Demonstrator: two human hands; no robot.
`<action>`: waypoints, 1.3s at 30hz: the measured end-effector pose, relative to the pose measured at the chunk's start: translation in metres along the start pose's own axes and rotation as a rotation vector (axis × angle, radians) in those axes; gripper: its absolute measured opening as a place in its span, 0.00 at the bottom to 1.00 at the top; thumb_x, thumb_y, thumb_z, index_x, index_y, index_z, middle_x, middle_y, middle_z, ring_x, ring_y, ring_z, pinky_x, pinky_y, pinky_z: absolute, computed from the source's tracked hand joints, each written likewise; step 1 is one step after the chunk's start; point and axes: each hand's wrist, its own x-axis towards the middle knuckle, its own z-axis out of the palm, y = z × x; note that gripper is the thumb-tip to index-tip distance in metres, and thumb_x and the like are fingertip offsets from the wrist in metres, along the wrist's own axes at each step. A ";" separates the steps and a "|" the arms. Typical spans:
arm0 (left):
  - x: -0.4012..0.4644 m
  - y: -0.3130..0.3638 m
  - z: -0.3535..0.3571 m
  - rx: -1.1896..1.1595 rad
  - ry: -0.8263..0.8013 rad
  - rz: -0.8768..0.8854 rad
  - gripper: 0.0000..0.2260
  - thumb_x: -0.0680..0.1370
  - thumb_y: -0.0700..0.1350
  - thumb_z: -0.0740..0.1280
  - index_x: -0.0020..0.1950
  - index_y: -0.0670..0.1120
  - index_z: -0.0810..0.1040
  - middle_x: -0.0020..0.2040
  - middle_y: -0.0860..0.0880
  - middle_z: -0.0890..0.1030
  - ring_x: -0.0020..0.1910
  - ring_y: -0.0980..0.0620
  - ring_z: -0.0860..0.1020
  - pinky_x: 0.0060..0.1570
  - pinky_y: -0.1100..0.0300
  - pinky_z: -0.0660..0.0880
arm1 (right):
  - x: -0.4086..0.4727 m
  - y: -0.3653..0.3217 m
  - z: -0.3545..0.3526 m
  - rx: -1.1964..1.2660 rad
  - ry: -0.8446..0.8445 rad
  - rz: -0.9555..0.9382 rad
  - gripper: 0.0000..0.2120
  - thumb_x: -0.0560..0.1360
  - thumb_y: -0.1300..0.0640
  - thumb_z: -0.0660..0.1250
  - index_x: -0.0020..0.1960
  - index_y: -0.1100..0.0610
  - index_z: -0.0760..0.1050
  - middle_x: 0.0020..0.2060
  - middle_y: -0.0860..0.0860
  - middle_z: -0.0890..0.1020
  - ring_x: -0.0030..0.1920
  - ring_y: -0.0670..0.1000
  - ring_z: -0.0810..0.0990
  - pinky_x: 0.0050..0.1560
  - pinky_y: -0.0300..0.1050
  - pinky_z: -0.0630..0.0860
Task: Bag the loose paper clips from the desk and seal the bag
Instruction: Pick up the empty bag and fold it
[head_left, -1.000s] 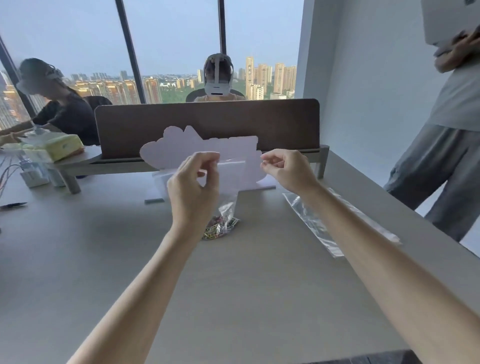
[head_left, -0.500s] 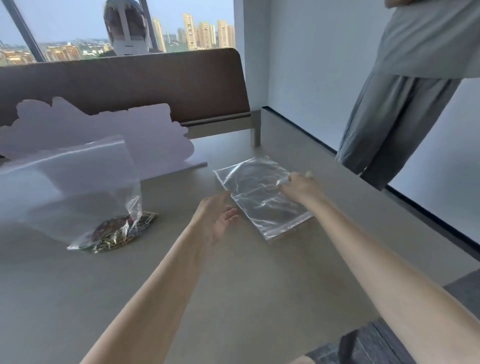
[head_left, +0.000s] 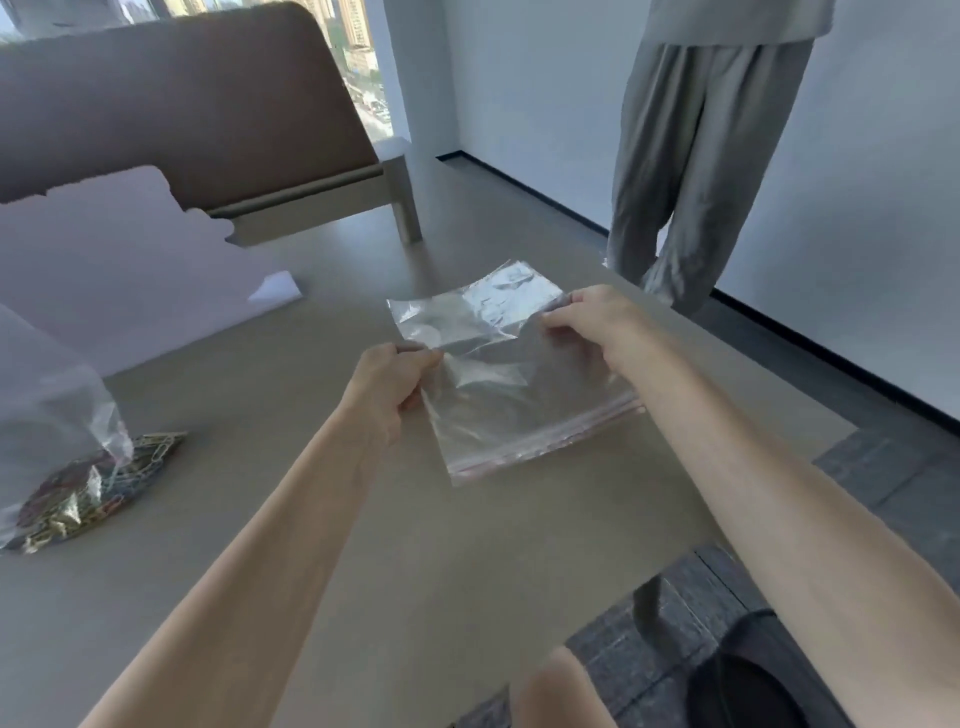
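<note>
A clear, empty zip bag (head_left: 514, 395) with a red-striped seal edge lies on the right part of the desk, its far half lifted. My left hand (head_left: 387, 382) pinches its left edge. My right hand (head_left: 587, 317) pinches its far right edge. A second clear bag (head_left: 62, 436) lies at the left edge of the desk, holding a heap of coloured paper clips (head_left: 93, 493) in its bottom.
The grey desk (head_left: 363, 545) ends close on the right, with dark floor beyond. A person in grey trousers (head_left: 691, 156) stands by that side. A brown divider panel (head_left: 182, 104) and a pale blanked-out patch (head_left: 114, 270) are at the back left.
Both hands let go of the bag with paper clips, which now lies at the left. The view swung right, and both hands took hold of the empty bag and lifted its far half.
</note>
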 end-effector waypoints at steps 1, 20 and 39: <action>-0.007 0.001 0.012 -0.016 -0.033 0.014 0.06 0.71 0.39 0.71 0.45 0.38 0.79 0.34 0.40 0.78 0.32 0.44 0.78 0.35 0.54 0.76 | -0.005 0.009 -0.015 0.073 0.001 0.016 0.05 0.62 0.58 0.78 0.35 0.56 0.82 0.39 0.57 0.86 0.44 0.60 0.85 0.56 0.57 0.81; -0.205 -0.073 0.312 0.499 -0.590 0.467 0.17 0.69 0.36 0.71 0.57 0.46 0.80 0.41 0.50 0.84 0.43 0.51 0.82 0.47 0.55 0.80 | -0.252 0.222 -0.300 0.205 0.599 0.173 0.22 0.72 0.70 0.61 0.60 0.50 0.75 0.41 0.55 0.83 0.39 0.50 0.79 0.41 0.41 0.72; -0.167 -0.290 0.358 1.187 -0.824 0.529 0.12 0.77 0.43 0.64 0.59 0.48 0.80 0.55 0.46 0.81 0.53 0.43 0.77 0.49 0.51 0.74 | -0.241 0.462 -0.231 -0.870 0.231 0.498 0.12 0.77 0.54 0.66 0.57 0.44 0.81 0.55 0.49 0.82 0.61 0.59 0.72 0.58 0.56 0.66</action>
